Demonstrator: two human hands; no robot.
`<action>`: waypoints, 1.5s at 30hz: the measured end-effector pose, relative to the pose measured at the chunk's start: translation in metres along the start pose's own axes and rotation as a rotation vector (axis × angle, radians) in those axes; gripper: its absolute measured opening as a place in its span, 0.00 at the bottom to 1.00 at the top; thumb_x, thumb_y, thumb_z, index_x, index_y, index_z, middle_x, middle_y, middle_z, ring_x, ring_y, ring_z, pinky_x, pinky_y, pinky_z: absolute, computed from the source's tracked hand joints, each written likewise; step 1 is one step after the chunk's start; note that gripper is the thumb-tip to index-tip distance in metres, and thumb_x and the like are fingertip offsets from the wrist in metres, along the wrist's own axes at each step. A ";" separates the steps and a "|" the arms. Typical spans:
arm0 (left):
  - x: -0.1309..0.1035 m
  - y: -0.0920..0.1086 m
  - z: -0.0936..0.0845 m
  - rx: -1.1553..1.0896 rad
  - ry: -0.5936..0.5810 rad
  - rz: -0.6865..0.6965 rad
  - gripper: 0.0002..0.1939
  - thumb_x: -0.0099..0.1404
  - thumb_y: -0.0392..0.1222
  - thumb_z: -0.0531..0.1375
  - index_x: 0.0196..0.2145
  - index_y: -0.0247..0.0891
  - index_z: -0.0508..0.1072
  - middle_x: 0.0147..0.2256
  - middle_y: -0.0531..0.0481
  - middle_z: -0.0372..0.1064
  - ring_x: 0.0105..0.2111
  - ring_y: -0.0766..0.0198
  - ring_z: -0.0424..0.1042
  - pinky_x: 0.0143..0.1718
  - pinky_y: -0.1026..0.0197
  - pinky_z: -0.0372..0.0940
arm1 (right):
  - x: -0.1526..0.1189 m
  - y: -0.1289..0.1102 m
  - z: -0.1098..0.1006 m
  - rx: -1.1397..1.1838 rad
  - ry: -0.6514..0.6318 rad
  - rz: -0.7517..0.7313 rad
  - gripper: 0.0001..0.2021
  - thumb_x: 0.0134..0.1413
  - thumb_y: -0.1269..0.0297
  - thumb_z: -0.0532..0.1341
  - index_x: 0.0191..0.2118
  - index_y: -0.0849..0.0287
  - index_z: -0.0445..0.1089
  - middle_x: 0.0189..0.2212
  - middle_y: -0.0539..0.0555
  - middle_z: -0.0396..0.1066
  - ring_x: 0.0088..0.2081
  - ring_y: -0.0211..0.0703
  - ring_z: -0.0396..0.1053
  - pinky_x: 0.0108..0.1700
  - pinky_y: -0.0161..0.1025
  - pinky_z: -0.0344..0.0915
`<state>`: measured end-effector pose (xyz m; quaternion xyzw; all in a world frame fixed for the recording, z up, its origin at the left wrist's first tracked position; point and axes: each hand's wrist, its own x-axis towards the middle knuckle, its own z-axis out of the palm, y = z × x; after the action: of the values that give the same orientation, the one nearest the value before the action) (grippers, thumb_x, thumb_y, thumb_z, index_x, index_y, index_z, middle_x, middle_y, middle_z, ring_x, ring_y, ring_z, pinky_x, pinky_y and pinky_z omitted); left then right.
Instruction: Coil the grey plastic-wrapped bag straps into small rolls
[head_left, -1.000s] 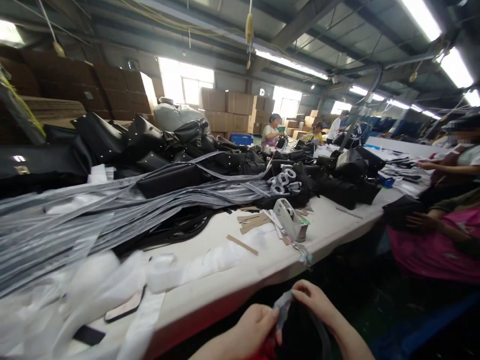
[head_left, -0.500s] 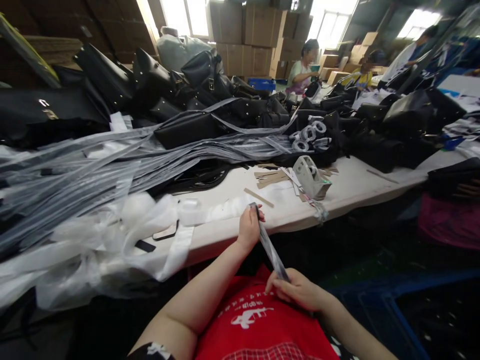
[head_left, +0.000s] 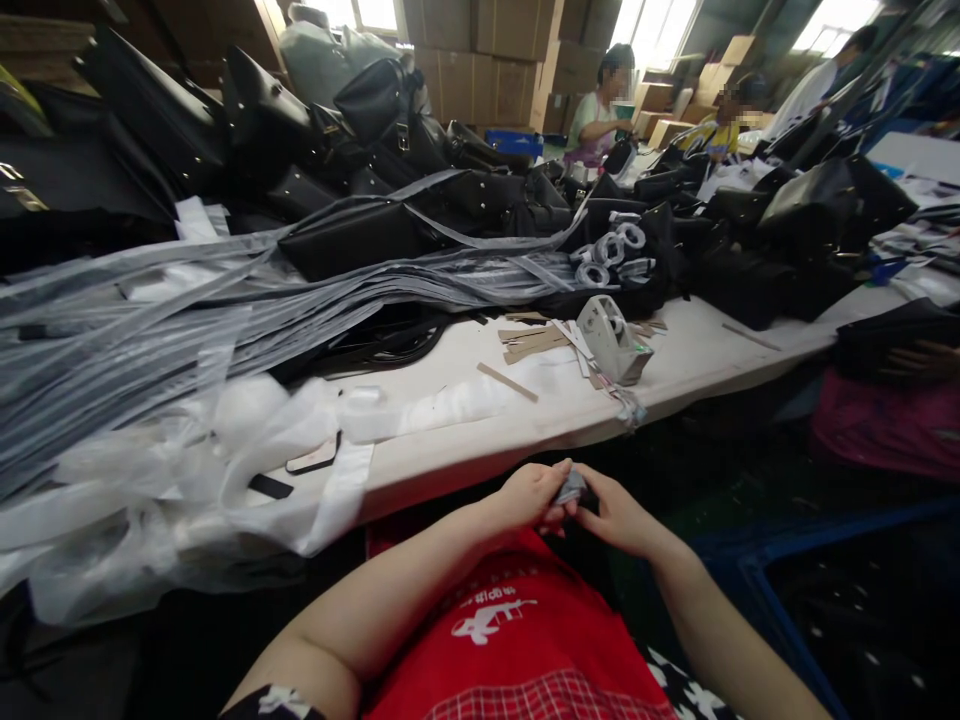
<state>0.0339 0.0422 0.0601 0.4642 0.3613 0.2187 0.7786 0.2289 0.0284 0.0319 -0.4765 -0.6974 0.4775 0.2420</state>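
Note:
In front of my red apron, both hands meet around a dark strap wrapped in clear plastic [head_left: 571,487], now a small compact bundle. My left hand [head_left: 534,497] grips its left side with curled fingers. From the right, my right hand [head_left: 616,512] closes on the same strap, thumb and fingers at its edge. How the strap is folded or coiled is partly hidden by the fingers. On the table beyond lie many long plastic-wrapped straps [head_left: 360,290], and several coiled wrapped straps [head_left: 609,248] sit at their right end.
A tape dispenser [head_left: 613,338] stands near the table edge [head_left: 480,450], beside brown paper strips [head_left: 532,342]. Crumpled white plastic film [head_left: 187,480] hangs over the edge at left, near a phone [head_left: 313,456]. Black bags [head_left: 360,235] are piled behind; people work farther back.
The strap was stretched between my two hands; now it is gathered into a small bundle. My left hand has come down and right, and my right hand has moved up to meet it.

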 end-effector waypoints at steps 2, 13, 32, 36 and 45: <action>0.004 0.004 -0.002 -0.240 0.041 -0.002 0.30 0.64 0.66 0.47 0.25 0.35 0.69 0.12 0.61 0.51 0.12 0.72 0.53 0.25 0.62 0.65 | -0.001 0.000 0.031 0.103 -0.082 0.094 0.20 0.60 0.50 0.55 0.44 0.62 0.73 0.32 0.57 0.73 0.35 0.45 0.69 0.41 0.42 0.66; 0.009 -0.019 -0.027 0.804 0.376 0.487 0.24 0.66 0.59 0.49 0.31 0.36 0.72 0.33 0.41 0.72 0.39 0.53 0.71 0.47 0.52 0.63 | -0.026 -0.028 -0.016 0.440 -0.185 0.099 0.25 0.60 0.45 0.54 0.34 0.65 0.75 0.14 0.48 0.61 0.16 0.33 0.56 0.23 0.33 0.58; 0.017 0.043 -0.059 -0.446 0.678 0.378 0.26 0.67 0.61 0.47 0.32 0.33 0.70 0.19 0.54 0.61 0.19 0.68 0.64 0.33 0.59 0.67 | -0.019 -0.028 0.051 0.129 -0.405 0.117 0.18 0.62 0.51 0.54 0.39 0.58 0.76 0.31 0.53 0.74 0.34 0.44 0.71 0.40 0.39 0.66; 0.014 0.019 -0.070 0.482 0.832 0.646 0.27 0.65 0.64 0.47 0.31 0.37 0.70 0.29 0.43 0.69 0.35 0.55 0.70 0.44 0.51 0.64 | -0.032 -0.038 0.023 0.477 -0.337 0.113 0.21 0.59 0.48 0.57 0.39 0.63 0.75 0.16 0.48 0.62 0.18 0.34 0.57 0.23 0.32 0.55; -0.013 0.004 -0.032 0.642 0.127 0.192 0.38 0.67 0.64 0.35 0.20 0.37 0.70 0.15 0.49 0.64 0.17 0.64 0.64 0.25 0.62 0.60 | -0.005 0.007 -0.046 -0.079 0.112 0.155 0.19 0.55 0.48 0.59 0.39 0.59 0.75 0.35 0.57 0.75 0.39 0.50 0.71 0.44 0.44 0.65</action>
<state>0.0013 0.0532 0.0581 0.7029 0.4140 0.1945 0.5446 0.2702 0.0445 0.0458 -0.5640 -0.6623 0.4394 0.2240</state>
